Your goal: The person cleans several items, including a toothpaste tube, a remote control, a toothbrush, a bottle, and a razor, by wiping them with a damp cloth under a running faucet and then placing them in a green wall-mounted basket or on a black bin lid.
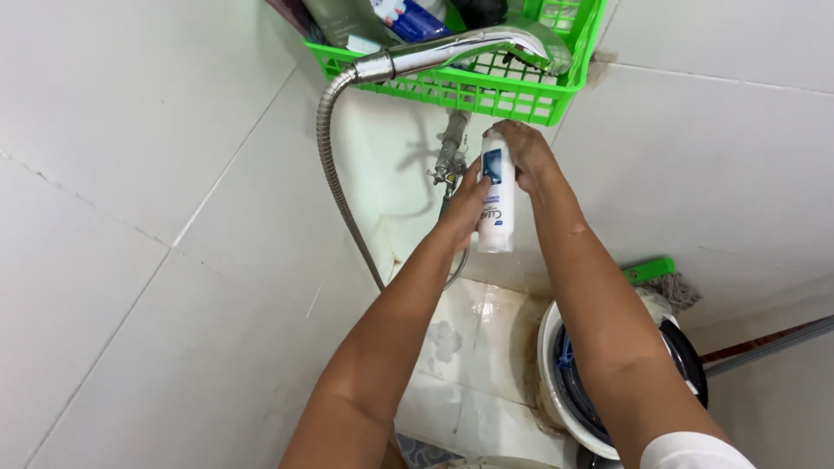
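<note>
A white bottle with a blue label is held upside down in front of the tiled wall, just below a green plastic basket. My left hand grips the bottle's side from the left. My right hand wraps over its upper end from the right. A chrome shower head lies across the basket, and its metal hose hangs down the wall to the left of my hands.
The basket holds a blue bottle and other containers. A metal tap fitting sits behind my left hand. A white bucket with dark items stands on the floor at lower right, beside a mop with a green head.
</note>
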